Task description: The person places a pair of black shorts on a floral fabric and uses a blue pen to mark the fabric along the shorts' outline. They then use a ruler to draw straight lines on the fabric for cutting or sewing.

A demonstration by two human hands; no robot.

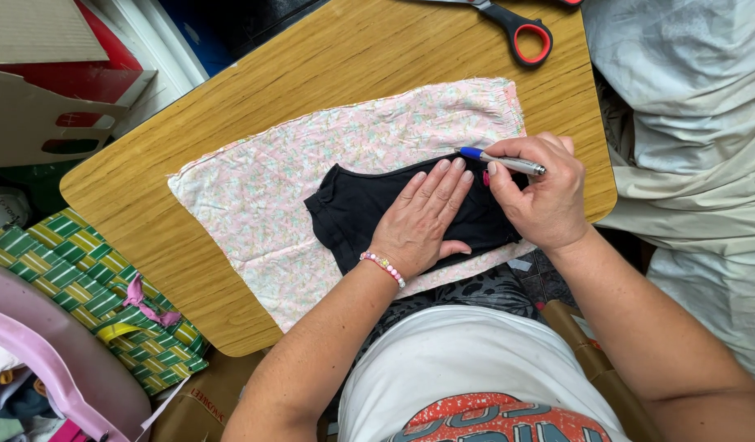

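Green striped bag [107, 286] at left below wooden table [148, 188]; pink floral fabric [263, 180] spread flat on table, black fabric piece [353, 205] lying on it. Left hand [418, 217] open, flat, fingers together, pressing the black piece down. Right hand [541, 196] closed around silver-blue pen [504, 161], tip at black piece's upper edge; red-handled scissors [521, 33] at table's far edge.

Your table [230, 106] is smooth, satin-finished wood. On it lie crinkled pink printed cloth [263, 188] and matt black fabric [353, 213] (soft-looking). Your pen [508, 162] looks like shiny metal with a blue plastic cap.
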